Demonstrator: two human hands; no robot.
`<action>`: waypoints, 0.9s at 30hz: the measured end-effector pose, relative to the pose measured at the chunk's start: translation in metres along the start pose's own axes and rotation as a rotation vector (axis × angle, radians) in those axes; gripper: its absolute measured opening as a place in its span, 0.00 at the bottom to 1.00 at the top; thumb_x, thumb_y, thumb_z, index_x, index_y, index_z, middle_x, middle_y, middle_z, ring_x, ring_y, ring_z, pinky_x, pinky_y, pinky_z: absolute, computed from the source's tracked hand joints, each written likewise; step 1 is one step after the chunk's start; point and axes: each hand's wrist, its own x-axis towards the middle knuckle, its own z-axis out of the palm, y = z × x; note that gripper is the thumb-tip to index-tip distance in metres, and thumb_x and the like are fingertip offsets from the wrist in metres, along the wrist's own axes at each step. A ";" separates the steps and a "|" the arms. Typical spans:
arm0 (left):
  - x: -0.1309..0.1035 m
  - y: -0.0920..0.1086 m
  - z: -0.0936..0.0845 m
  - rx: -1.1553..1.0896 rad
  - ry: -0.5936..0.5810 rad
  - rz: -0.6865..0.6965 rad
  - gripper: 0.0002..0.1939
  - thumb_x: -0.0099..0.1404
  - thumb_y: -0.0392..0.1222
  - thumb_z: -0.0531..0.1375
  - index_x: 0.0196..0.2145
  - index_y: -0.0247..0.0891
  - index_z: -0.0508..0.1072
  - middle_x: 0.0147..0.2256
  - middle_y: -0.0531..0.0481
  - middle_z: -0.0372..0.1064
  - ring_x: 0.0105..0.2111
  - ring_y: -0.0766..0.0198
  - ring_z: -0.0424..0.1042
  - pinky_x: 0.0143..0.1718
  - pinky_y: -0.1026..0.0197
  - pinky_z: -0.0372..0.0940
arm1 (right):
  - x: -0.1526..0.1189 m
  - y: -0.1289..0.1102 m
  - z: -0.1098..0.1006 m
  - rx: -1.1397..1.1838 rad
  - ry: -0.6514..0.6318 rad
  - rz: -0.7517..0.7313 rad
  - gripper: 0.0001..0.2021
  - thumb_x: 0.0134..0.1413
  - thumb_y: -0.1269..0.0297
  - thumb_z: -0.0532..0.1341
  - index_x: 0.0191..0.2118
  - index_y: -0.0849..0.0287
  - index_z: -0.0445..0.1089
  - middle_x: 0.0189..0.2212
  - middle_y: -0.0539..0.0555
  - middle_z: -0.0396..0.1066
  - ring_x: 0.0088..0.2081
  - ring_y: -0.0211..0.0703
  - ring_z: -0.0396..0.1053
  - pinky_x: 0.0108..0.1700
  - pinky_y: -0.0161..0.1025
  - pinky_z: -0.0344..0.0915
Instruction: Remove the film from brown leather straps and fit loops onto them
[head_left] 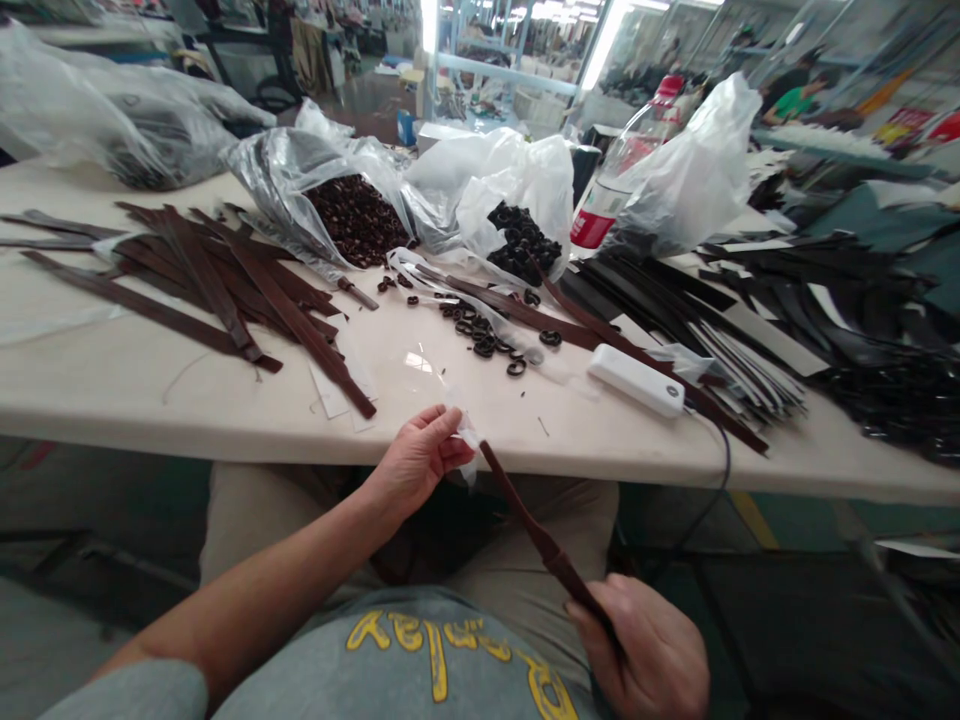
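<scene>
My left hand [421, 458] is closed in a pinch at the table's front edge, on a thin piece of clear plastic film [468, 432]. Low on the right, my right hand [649, 640] wraps around a brown leather-like strap [521, 505]. A loop sits partway along this strap, and its narrow end points up at the film, close by my left fingertips. Whether strap and film touch is hard to make out. Several small dark loops [484, 345] lie on the table beyond my left hand.
Brown straps [225, 280] are heaped at left, black strips [675, 320] at right. Plastic bags hold brown loops [356, 220] and black loops [525, 240]. A bottle [600, 205] stands behind. A white corded device [636, 380] lies on the pale table [420, 385].
</scene>
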 end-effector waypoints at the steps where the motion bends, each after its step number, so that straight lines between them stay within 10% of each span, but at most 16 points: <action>1: 0.000 0.000 0.000 0.006 0.001 0.002 0.21 0.48 0.45 0.75 0.30 0.35 0.69 0.24 0.55 0.73 0.20 0.69 0.74 0.25 0.67 0.72 | 0.000 0.001 0.000 -0.003 -0.003 -0.004 0.03 0.64 0.66 0.59 0.37 0.56 0.67 0.21 0.50 0.68 0.21 0.41 0.65 0.26 0.38 0.60; 14: -0.002 -0.012 0.003 -0.019 -0.019 0.064 0.21 0.44 0.44 0.76 0.30 0.34 0.72 0.25 0.56 0.74 0.22 0.70 0.74 0.28 0.67 0.72 | 0.003 -0.008 0.014 0.062 0.105 0.142 0.07 0.65 0.65 0.58 0.33 0.56 0.68 0.20 0.49 0.68 0.21 0.41 0.68 0.25 0.36 0.61; 27: -0.008 -0.024 0.007 -0.036 -0.074 0.080 0.18 0.47 0.40 0.75 0.34 0.34 0.77 0.29 0.51 0.77 0.30 0.65 0.77 0.36 0.63 0.72 | 0.008 -0.014 0.021 0.393 -0.045 0.507 0.14 0.65 0.61 0.56 0.27 0.58 0.66 0.17 0.43 0.52 0.18 0.32 0.54 0.19 0.30 0.53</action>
